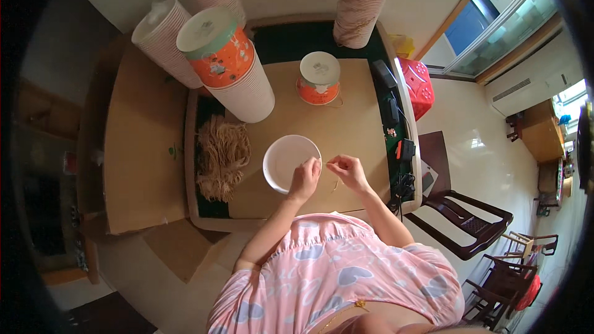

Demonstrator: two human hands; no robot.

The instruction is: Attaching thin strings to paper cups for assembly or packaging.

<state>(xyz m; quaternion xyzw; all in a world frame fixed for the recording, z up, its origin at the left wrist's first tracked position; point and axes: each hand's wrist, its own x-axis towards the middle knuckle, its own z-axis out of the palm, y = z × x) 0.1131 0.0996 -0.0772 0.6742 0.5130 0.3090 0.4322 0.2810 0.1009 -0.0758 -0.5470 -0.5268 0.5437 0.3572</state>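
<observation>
At the near edge of the table, just beyond a pink, blue-patterned garment (352,266), we are seeing two bare hands working close together. The left hand (305,179) is curling its fingers nearly closed at the right rim of a round, white, deep bowl (281,162), which is sitting open side up; we are reading that grip as steadying the rim, though we cannot tell what lies between the fingertips. The right hand (351,172) is hovering just beside it, thumb and fingertips drawn together, probably for fine work; any thread there is too thin for us to confirm. A short, thin, tan strand (336,187) is showing below. To the left, a loose tan fibre bundle (221,161) is lying near the bowl, presumably within easy reach.

Farther off, an upturned orange-and-green printed paper tub (319,68) is standing alone, a string loop trailing at its right. Behind, a tall nested stack of white tubs with an orange top (226,65) is bounding the left.

For room, we are finding bare brown cardboard sheet (365,124) right of the right hand and toward the lone tub; the raised, pale table rim (413,154) and tangled black cables (403,187) are limiting the right side.
</observation>
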